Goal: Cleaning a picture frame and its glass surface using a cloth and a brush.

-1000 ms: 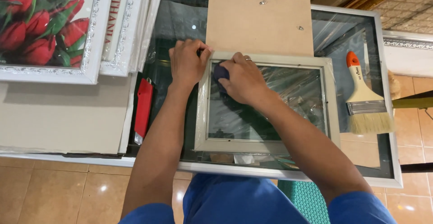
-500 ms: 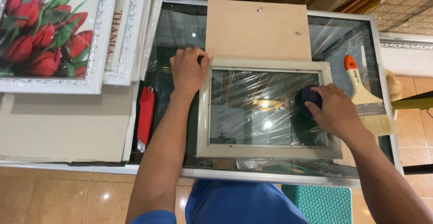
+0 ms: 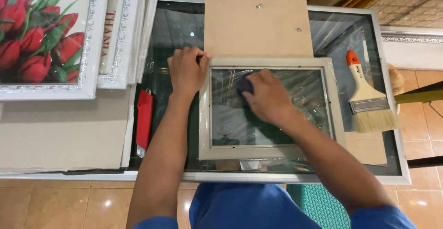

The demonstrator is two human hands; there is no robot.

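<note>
Head view looks down on a pale picture frame point(image 3: 272, 151) lying flat on a glass-topped table point(image 3: 392, 164), its glass pane facing up and catching reflections. A dark blue cloth point(image 3: 244, 87) sits on the pane near its upper left part, pressed there under the right hand point(image 3: 267, 97), whose fingers are curled over it and gripping it. The left hand point(image 3: 187, 70) rests on the frame's upper left corner, fingers bent and clasping the edge to hold it down. Just above the frame, touching its top edge, lies a brown backing board point(image 3: 258, 26). To the right, apart from the frame, a paintbrush point(image 3: 367, 95) with an orange-tipped handle lies on the table. Left of the left forearm lies a red utility knife point(image 3: 144, 120), beside a grey cardboard sheet point(image 3: 60, 132). Farther left, white ornate frames are stacked, the nearest showing a red tulip picture point(image 3: 37, 35).
</note>
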